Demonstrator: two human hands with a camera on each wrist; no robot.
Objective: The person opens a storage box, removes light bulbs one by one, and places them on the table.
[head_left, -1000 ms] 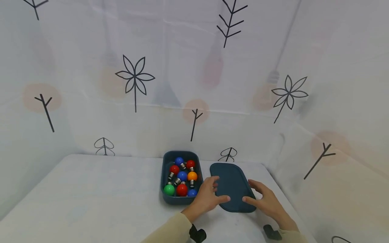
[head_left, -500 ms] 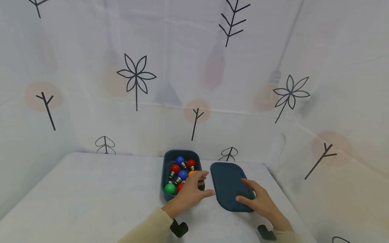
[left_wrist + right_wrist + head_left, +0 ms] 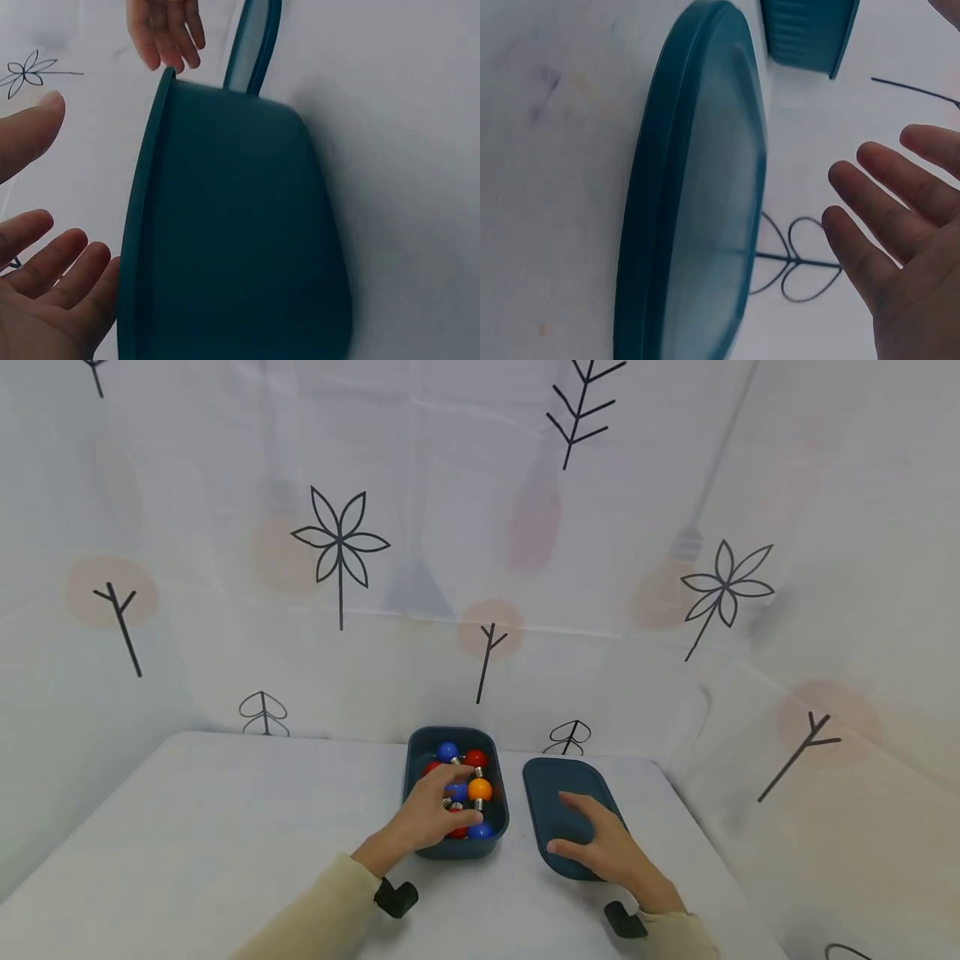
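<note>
My left hand (image 3: pixel 423 814) is over the front left part of a dark teal bin (image 3: pixel 457 848), thumb and fingers spread apart with nothing between them. Inside the bin lie several small light bulbs, among them an orange bulb (image 3: pixel 480 789), a red bulb (image 3: pixel 476 759) and a blue bulb (image 3: pixel 447 751); the hand hides some others. In the left wrist view its fingers are beside the bin's rim (image 3: pixel 142 187). To the right, a flat teal lid (image 3: pixel 558 785) lies on the table. Over the lid's right side hovers my right hand (image 3: pixel 606 843), its fingers parted and holding nothing.
The white table (image 3: pixel 262 835) stretches out to the left of the bin. Behind it hangs a pale cloth (image 3: pixel 420 568) printed with dark plant drawings. A narrow gap separates bin and lid.
My left hand has moved left, from the lid's left edge to over the bin. The right hand has shifted left over the lid. Bin and lid stay put on the table.
</note>
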